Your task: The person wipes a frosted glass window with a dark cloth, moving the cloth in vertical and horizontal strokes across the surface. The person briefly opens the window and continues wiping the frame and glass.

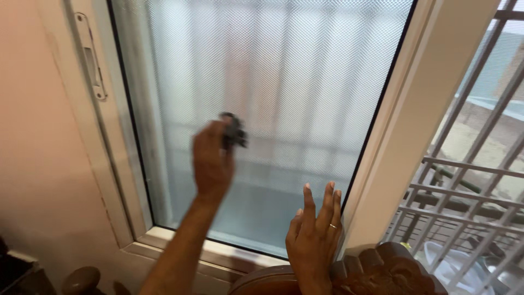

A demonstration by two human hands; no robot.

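Packages: none in view. Labels: none in view. Signs: none in view. Screens: none in view.

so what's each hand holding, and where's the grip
The left hand pinches a small dark wad, probably a cloth, by its near side against the frosted pane. The right hand holds nothing; its fingers rest flat on the glass.
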